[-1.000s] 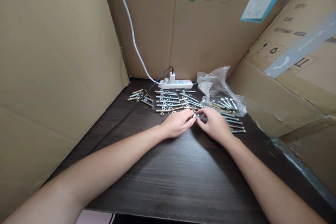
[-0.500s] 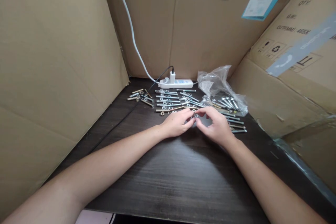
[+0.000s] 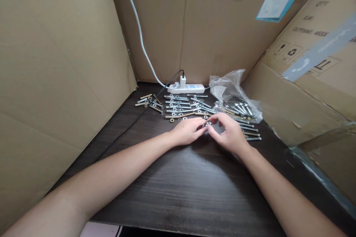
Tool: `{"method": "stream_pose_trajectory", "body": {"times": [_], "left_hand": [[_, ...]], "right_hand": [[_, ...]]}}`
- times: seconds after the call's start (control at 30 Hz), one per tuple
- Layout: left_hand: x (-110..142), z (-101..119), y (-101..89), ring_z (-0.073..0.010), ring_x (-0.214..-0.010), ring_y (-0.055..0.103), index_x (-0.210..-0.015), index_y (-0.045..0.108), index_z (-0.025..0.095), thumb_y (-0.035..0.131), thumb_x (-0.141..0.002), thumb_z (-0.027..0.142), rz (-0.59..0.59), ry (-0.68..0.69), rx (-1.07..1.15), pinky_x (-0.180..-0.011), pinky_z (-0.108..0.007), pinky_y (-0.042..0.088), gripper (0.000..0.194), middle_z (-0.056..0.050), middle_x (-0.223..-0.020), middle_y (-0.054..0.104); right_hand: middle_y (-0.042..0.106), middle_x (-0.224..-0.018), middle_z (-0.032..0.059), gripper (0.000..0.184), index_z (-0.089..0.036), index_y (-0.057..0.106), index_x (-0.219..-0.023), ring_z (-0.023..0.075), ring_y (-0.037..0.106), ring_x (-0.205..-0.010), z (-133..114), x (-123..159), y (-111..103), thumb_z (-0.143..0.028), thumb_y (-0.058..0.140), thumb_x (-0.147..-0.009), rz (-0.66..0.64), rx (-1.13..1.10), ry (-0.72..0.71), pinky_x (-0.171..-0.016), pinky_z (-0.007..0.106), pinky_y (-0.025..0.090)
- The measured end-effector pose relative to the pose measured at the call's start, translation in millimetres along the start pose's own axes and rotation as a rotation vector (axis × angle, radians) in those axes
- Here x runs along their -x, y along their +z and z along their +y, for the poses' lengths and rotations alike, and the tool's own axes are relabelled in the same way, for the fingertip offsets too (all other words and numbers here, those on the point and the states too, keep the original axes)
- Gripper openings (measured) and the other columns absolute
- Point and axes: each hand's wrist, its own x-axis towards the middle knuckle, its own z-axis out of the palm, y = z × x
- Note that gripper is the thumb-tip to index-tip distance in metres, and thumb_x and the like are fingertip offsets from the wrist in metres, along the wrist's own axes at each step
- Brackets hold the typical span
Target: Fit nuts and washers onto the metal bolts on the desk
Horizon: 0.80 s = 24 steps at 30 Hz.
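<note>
My left hand point(image 3: 190, 130) and my right hand point(image 3: 226, 132) meet fingertip to fingertip just above the dark table. Between the thumb and forefinger of my right hand is a small shiny metal nut point(image 3: 208, 123). The fingers of my left hand are pinched together against its left side; what they grip is mostly hidden. Just behind my hands lie rows of bolts point(image 3: 178, 111) with loose nuts and washers among them. Other long bolts point(image 3: 251, 129) stick out to the right of my right hand, partly covered by it.
A clear plastic bag point(image 3: 229, 85) lies at the back right, with several bolts point(image 3: 243, 109) by it. A white power strip point(image 3: 191, 89) with a black cable stands behind. More metal pieces point(image 3: 148, 102) lie at the left. Cardboard boxes point(image 3: 167, 26) wall three sides of the table.
Both hands stay in almost the same place. The nut and the fingertips around it have shifted very slightly; the arms and the rows of bolts have not moved.
</note>
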Motion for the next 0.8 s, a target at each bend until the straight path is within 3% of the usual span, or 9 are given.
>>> {"method": "stream_pose_trajectory", "body": {"times": [0.33,0.5,0.63,0.8], "left_hand": [[-1.0,3.1,-2.5,-0.0154,-0.076,0.059,-0.09,0.061,0.018,0.043,-0.093,0.033,-0.021,-0.041,0.012,-0.065,-0.023,0.041,0.023,-0.001,-0.084,0.066],[-0.2,3.3,-4.4,-0.0133,-0.068,0.056,-0.084,0.058,0.019,0.044,-0.092,0.03,-0.047,-0.055,0.015,-0.06,-0.022,0.037,0.019,0.001,-0.078,0.063],[0.3,3.5,-5.6,-0.0131,-0.068,0.055,-0.083,0.057,0.019,0.046,-0.09,0.028,-0.06,-0.063,0.017,-0.062,-0.022,0.037,0.016,0.002,-0.076,0.062],[0.4,3.5,-4.3,-0.014,-0.067,0.056,-0.087,0.059,0.019,0.043,-0.093,0.037,-0.037,-0.069,0.019,-0.06,-0.023,0.037,0.025,0.001,-0.076,0.063]], "right_hand": [[0.061,-0.08,0.0033,0.015,-0.02,0.058,-0.091,0.0185,0.057,-0.076,-1.3,-1.0,-0.8,-0.017,0.057,-0.077,0.002,0.008,-0.031,-0.069,0.031,0.046],[0.06,-0.076,0.0026,0.008,-0.02,0.055,-0.083,0.0175,0.055,-0.072,1.1,-0.6,-0.7,-0.025,0.059,-0.079,0.0,0.033,0.033,-0.065,0.029,0.044],[0.057,-0.073,0.0018,0.018,-0.02,0.052,-0.077,0.017,0.052,-0.068,3.9,0.1,-0.2,-0.035,0.061,-0.08,-0.025,0.079,0.068,-0.064,0.03,0.043],[0.06,-0.086,0.0044,0.015,-0.02,0.055,-0.096,0.0186,0.056,-0.078,2.5,0.7,-3.1,-0.023,0.054,-0.081,-0.057,-0.001,0.047,-0.069,0.031,0.044]]}}
